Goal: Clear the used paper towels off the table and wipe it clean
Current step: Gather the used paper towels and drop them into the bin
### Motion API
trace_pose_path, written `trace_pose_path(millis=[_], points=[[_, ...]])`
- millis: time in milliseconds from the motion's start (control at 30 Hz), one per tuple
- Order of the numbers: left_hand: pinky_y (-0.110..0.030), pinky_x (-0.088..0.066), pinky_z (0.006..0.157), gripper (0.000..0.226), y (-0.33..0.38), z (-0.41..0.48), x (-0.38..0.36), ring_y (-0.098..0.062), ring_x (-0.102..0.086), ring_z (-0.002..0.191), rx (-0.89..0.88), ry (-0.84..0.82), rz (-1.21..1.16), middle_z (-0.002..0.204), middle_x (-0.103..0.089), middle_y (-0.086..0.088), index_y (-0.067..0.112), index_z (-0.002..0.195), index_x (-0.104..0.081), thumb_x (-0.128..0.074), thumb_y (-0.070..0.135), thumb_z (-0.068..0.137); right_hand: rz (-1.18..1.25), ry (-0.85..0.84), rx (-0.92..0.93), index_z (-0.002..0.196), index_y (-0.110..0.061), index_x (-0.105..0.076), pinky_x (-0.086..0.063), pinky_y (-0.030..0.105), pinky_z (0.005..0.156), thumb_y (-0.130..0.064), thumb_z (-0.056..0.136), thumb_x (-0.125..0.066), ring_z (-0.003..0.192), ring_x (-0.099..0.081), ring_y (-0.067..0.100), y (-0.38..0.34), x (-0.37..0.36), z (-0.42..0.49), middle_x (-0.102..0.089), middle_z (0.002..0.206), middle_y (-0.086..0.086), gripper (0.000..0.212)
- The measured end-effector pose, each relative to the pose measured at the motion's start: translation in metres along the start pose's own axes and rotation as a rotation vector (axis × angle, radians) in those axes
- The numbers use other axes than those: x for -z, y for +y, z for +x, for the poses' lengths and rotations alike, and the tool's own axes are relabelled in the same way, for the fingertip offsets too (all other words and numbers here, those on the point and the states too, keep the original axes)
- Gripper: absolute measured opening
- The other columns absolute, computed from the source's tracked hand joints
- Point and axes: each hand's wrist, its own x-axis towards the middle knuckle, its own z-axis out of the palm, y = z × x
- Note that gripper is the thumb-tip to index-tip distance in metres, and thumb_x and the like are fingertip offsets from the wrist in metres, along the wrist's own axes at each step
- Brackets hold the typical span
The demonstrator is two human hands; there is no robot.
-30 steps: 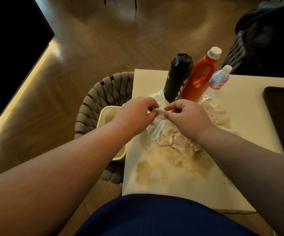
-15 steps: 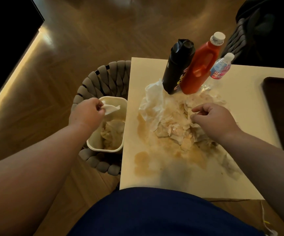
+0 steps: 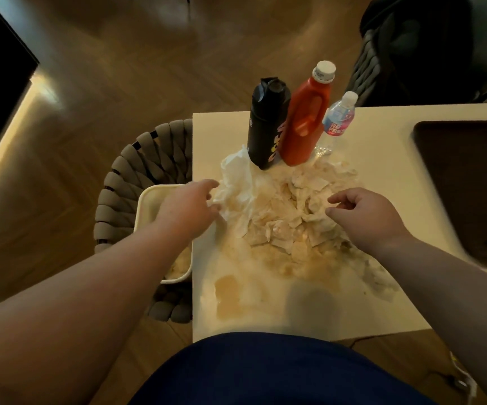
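Crumpled tan-stained paper towels (image 3: 280, 223) lay heaped on cream counter (image 3: 382, 159) — left hand (image 3: 189, 209) and right hand (image 3: 365, 217) empty, fingers loose — likely best bunched together before lifting.

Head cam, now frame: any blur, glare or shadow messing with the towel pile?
Head view: left hand slightly motion-blurred, right hand sharper; warm dim light, bright glare strip on the floor; soft shadow on the table near its front edge, clear of the paper towels; wide-angle bends the edges.
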Motion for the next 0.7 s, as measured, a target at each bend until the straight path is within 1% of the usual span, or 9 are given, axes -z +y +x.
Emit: trace_pose_path(millis=[100, 200, 267, 300, 400, 500, 533, 600, 700], points=[[-0.041, -0.061, 0.083, 0.052, 0.039, 0.014, -0.010, -0.019, -0.064, 0.107, -0.108, -0.031, 0.064, 0.132, -0.061, 0.004, 0.040, 0.147, -0.046, -0.061, 0.042, 0.097, 0.013, 0.018, -0.040, 0.106, -0.024, -0.073, -0.044, 0.023, 0.059, -0.023, 0.091, -0.070, 0.078, -0.063, 0.012, 0.017, 0.008, -0.004, -0.067, 0.089, -0.004, 0.015], [-0.046, -0.059, 0.088, 0.058, 0.063, 0.027, -0.023, -0.026, -0.061, 0.115, -0.153, -0.086, 0.125, 0.137, -0.056, 0.000, 0.045, 0.151, -0.036, -0.057, 0.050, 0.098, 0.009, 0.041, -0.066, 0.106, -0.024, -0.072, -0.042, 0.023, 0.058, -0.024, 0.091, -0.070, 0.078, -0.062, 0.011, 0.033, 0.016, -0.007, -0.066, 0.089, -0.005, 0.015], [-0.047, -0.058, 0.087, 0.059, 0.072, 0.033, -0.030, -0.027, -0.061, 0.113, -0.162, -0.137, 0.141, 0.136, -0.056, -0.001, 0.048, 0.153, -0.031, -0.053, 0.047, 0.098, -0.001, 0.062, -0.072, 0.107, -0.025, -0.072, -0.042, 0.023, 0.060, -0.026, 0.090, -0.070, 0.080, -0.061, 0.011, 0.042, 0.021, -0.009, -0.066, 0.089, -0.006, 0.016], [-0.046, -0.059, 0.085, 0.057, 0.075, 0.034, -0.033, -0.026, -0.062, 0.110, -0.160, -0.159, 0.148, 0.134, -0.057, 0.000, 0.049, 0.152, -0.031, -0.052, 0.044, 0.098, -0.005, 0.070, -0.077, 0.107, -0.025, -0.072, -0.042, 0.024, 0.061, -0.026, 0.091, -0.070, 0.081, -0.061, 0.011, 0.046, 0.022, -0.011, -0.066, 0.089, -0.006, 0.016], [-0.044, -0.059, 0.084, 0.047, 0.081, 0.036, -0.040, -0.026, -0.063, 0.103, -0.148, -0.190, 0.140, 0.125, -0.059, 0.001, 0.045, 0.144, -0.046, -0.051, 0.034, 0.098, -0.014, 0.080, -0.085, 0.105, -0.026, -0.072, -0.043, 0.023, 0.062, -0.027, 0.091, -0.070, 0.081, -0.060, 0.008, 0.058, 0.024, -0.016, -0.066, 0.088, -0.008, 0.015], [-0.041, -0.060, 0.077, 0.035, 0.081, 0.036, -0.044, -0.023, -0.064, 0.089, -0.132, -0.141, 0.133, 0.109, -0.061, 0.003, 0.039, 0.129, -0.058, -0.053, 0.026, 0.097, -0.009, 0.077, -0.099, 0.105, -0.026, -0.072, -0.044, 0.022, 0.063, -0.027, 0.091, -0.069, 0.080, -0.060, 0.007, 0.066, 0.024, -0.018, -0.067, 0.088, -0.007, 0.014], [-0.041, -0.060, 0.077, 0.031, 0.081, 0.036, -0.044, -0.022, -0.064, 0.087, -0.135, -0.122, 0.132, 0.106, -0.062, 0.003, 0.037, 0.124, -0.060, -0.054, 0.024, 0.097, -0.007, 0.075, -0.102, 0.105, -0.026, -0.072, -0.044, 0.022, 0.063, -0.027, 0.091, -0.069, 0.080, -0.060, 0.007, 0.068, 0.024, -0.019, -0.067, 0.088, -0.006, 0.014], [-0.041, -0.060, 0.080, 0.026, 0.081, 0.035, -0.040, -0.021, -0.064, 0.088, -0.148, -0.104, 0.118, 0.104, -0.064, 0.003, 0.034, 0.120, -0.063, -0.055, 0.023, 0.098, -0.010, 0.070, -0.103, 0.106, -0.026, -0.073, -0.046, 0.024, 0.066, -0.027, 0.091, -0.069, 0.081, -0.060, 0.008, 0.070, 0.024, -0.019, -0.067, 0.089, -0.006, 0.015], [-0.041, -0.060, 0.083, 0.024, 0.082, 0.034, -0.032, -0.020, -0.064, 0.090, -0.176, -0.058, 0.105, 0.103, -0.065, 0.004, 0.029, 0.120, -0.067, -0.056, 0.025, 0.099, -0.006, 0.066, -0.105, 0.106, -0.026, -0.072, -0.047, 0.025, 0.065, -0.027, 0.091, -0.069, 0.082, -0.061, 0.008, 0.070, 0.024, -0.017, -0.067, 0.090, -0.006, 0.016]])
